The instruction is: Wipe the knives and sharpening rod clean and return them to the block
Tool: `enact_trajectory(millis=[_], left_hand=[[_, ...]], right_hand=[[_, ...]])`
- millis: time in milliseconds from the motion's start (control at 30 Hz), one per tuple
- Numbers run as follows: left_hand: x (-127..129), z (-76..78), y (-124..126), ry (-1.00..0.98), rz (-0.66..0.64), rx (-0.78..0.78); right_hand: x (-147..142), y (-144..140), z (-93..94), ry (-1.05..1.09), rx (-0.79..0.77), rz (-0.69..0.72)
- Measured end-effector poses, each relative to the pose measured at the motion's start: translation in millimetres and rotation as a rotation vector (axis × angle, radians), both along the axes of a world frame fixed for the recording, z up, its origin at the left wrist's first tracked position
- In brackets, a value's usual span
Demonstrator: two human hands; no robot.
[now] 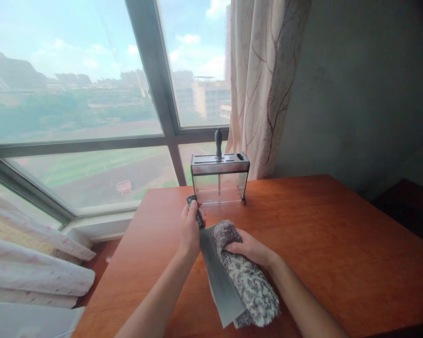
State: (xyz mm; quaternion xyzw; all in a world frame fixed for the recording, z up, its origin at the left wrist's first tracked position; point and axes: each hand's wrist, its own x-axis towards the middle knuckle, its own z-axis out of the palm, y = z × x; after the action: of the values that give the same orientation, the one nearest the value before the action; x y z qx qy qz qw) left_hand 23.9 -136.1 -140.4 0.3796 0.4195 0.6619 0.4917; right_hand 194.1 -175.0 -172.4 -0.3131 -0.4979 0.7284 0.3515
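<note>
My left hand (190,225) is wrapped round the black handle of a cleaver (218,279), thumb on top. The wide grey blade points back toward me, above the wooden table. A fuzzy grey-and-white towel (252,288) lies bunched along the blade's right side. My right hand (251,247) grips that towel near the handle end, its thumb pressed on the cloth. Part of the blade is hidden behind the towel.
Beyond my hands, a clear-sided knife block (220,164) with a metal top stands on the table (338,244). One dark handle (218,142) sticks up from it. Windows, a patterned curtain (261,84) and a wall are behind the table.
</note>
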Motion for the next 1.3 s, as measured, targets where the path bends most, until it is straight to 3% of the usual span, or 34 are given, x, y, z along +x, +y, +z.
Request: enact_trajectory(millis=[167, 433, 567, 767, 967, 1100, 1200, 1300], left_hand=[[-6.1, 5.2, 3.6, -0.038, 0.01, 0.029], [-38.2, 14.3, 19.1, -0.091, 0.159, 0.068], [-50.6, 16.0, 23.9, -0.118, 0.255, 0.096], [-57.0, 14.0, 27.5, -0.157, 0.381, 0.152], [-65.5, 9.2, 34.3, -0.244, 0.496, 0.114], [-62.2, 7.4, 36.0, -0.255, 0.607, 0.151], [-49.3, 8.1, 29.9, -0.239, 0.586, 0.199], [-35.7, 9.5, 18.7, -0.245, 0.477, 0.175]], right_hand=[[-3.2, -2.6, 5.6, 0.024, -0.002, -0.009], [-3.8, -4.9, 6.9, -0.051, 0.011, 0.084], [-3.2, -4.3, 6.6, -0.079, 0.033, 0.054], [-2.5, -1.6, 6.9, -0.028, -0.007, -0.091], [-10.9, -5.8, 8.4, 0.064, -0.089, -0.362], [-20.8, -8.4, 2.3, 0.237, -0.199, -0.526], [-24.1, -6.0, -3.2, 0.294, -0.228, -0.629], [-18.1, -0.2, -4.9, 0.275, -0.183, -0.741]])
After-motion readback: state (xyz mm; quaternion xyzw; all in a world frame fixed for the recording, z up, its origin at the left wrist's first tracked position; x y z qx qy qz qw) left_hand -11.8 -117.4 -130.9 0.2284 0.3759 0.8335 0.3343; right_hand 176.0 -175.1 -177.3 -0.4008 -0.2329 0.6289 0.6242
